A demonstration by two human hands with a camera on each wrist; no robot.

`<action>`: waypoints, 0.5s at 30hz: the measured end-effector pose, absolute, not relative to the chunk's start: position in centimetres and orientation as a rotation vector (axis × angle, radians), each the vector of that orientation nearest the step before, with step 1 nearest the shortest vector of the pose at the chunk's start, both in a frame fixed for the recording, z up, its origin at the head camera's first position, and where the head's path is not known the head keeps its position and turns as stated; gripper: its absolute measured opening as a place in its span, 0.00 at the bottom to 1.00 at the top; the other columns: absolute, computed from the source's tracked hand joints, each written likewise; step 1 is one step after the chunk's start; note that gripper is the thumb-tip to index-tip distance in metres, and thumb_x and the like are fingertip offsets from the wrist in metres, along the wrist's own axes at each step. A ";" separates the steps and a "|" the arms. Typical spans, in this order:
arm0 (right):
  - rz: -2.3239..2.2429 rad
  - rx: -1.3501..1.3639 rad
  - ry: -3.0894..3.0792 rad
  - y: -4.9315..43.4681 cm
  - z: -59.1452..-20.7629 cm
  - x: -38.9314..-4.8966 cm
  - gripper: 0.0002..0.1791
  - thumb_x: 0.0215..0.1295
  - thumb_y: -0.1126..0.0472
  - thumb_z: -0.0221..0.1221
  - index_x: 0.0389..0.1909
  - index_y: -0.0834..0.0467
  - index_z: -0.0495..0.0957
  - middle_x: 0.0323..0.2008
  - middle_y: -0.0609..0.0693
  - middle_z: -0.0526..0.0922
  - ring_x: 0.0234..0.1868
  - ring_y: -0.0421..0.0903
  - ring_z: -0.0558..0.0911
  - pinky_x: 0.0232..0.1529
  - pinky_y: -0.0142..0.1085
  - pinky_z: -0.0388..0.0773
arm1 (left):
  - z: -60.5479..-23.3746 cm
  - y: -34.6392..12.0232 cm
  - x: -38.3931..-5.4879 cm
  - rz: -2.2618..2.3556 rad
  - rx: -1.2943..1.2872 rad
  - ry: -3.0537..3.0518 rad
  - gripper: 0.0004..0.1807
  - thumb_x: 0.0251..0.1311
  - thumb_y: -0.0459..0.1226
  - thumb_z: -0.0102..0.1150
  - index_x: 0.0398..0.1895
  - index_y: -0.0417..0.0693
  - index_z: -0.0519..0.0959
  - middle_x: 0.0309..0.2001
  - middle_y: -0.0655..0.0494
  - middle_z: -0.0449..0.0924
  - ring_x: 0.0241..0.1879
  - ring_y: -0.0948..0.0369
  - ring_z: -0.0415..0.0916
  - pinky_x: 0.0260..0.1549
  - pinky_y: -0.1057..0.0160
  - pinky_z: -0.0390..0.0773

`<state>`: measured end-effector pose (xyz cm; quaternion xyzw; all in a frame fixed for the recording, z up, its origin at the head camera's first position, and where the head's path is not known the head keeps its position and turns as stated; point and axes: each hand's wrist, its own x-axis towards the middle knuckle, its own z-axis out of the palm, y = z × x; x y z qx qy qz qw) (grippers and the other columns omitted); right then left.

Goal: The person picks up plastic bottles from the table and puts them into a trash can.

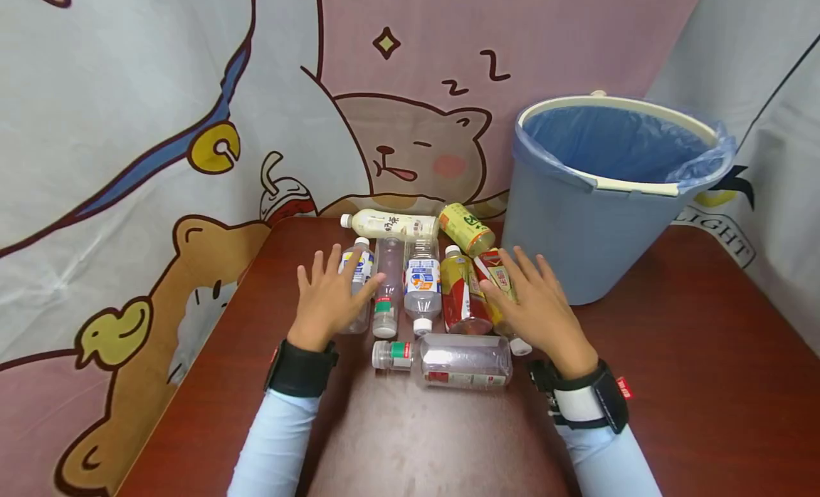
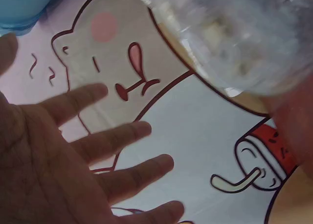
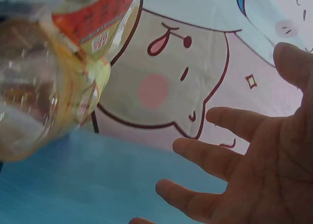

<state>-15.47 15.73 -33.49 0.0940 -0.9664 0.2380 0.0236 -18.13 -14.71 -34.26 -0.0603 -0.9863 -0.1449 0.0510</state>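
Note:
My left hand point(image 1: 328, 297) is spread, fingers straight, over the left end of a group of empty plastic bottles. Partly behind it lies a bottle with a blue and white label point(image 1: 363, 265). My right hand point(image 1: 538, 308) is likewise spread at the group's right end, by a red-labelled bottle point(image 1: 493, 273). Between the hands lie a clear bottle with a green label point(image 1: 387, 276), a white-labelled bottle point(image 1: 423, 276) and a red and yellow bottle point(image 1: 460, 294). A large clear bottle point(image 1: 464, 359) lies crosswise in front. Both wrist views show straight fingers holding nothing.
A pale yellow bottle point(image 1: 391, 224) and a yellow-green bottle point(image 1: 466, 228) lie at the back. A tall blue-grey bin point(image 1: 564, 226) with a blue liner stands on the brown table point(image 1: 692, 383) at the right. Behind hangs a cartoon-printed cloth point(image 1: 269, 70).

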 end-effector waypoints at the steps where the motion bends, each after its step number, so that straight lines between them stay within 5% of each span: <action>1: 0.732 0.307 -2.987 15.5 -33.5 -15.5 0.45 0.64 0.29 0.37 0.73 0.55 0.49 0.73 0.65 0.48 0.70 0.70 0.41 0.62 0.74 0.44 | -34.5 -14.8 -18.3 -0.439 -0.170 -2.997 0.43 0.60 0.67 0.37 0.72 0.51 0.55 0.72 0.33 0.49 0.69 0.34 0.42 0.63 0.26 0.45; 8: 0.672 0.456 -2.932 13.7 -34.0 -15.3 0.43 0.64 0.32 0.42 0.71 0.57 0.56 0.72 0.65 0.54 0.70 0.68 0.46 0.66 0.67 0.49 | -36.2 -15.2 -19.2 -0.485 0.001 -2.992 0.45 0.55 0.60 0.54 0.67 0.38 0.59 0.59 0.28 0.66 0.51 0.36 0.70 0.45 0.35 0.77; 15: 0.675 0.537 -2.926 12.4 -34.5 -15.0 0.43 0.61 0.30 0.44 0.70 0.53 0.58 0.72 0.62 0.56 0.70 0.64 0.50 0.65 0.68 0.52 | -37.0 -15.3 -19.4 -0.702 0.300 -3.094 0.47 0.48 0.56 0.63 0.63 0.36 0.56 0.50 0.30 0.66 0.41 0.38 0.73 0.40 0.35 0.79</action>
